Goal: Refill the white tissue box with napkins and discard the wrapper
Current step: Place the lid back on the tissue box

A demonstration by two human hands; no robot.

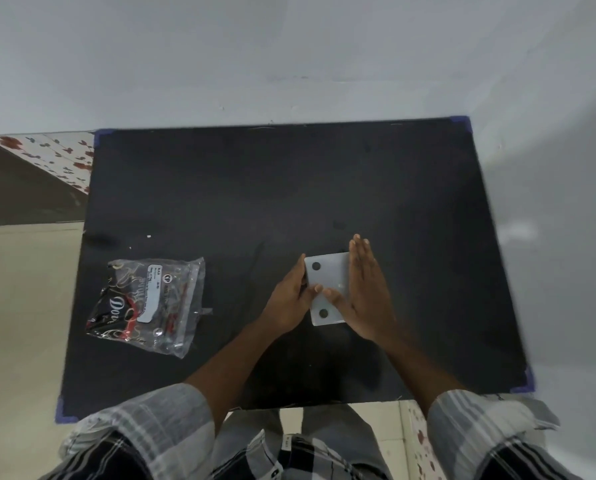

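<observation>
A white tissue box (327, 282) lies on the black table (255, 188), right of centre, its visible face showing two dark round spots. My left hand (289, 299) grips its left side, thumb on top. My right hand (366, 289) presses flat against its right side, fingers straight and pointing away from me. A clear plastic wrapper (147, 306) with black, red and gold print lies flat on the table's left part, apart from both hands. I cannot tell whether napkins are in the box or in the wrapper.
The table stands against a white wall (289, 64) at its far and right sides. Blue tape marks its corners (463, 121). Tiled floor (23, 306) lies to the left. My checked sleeves and lap fill the bottom edge.
</observation>
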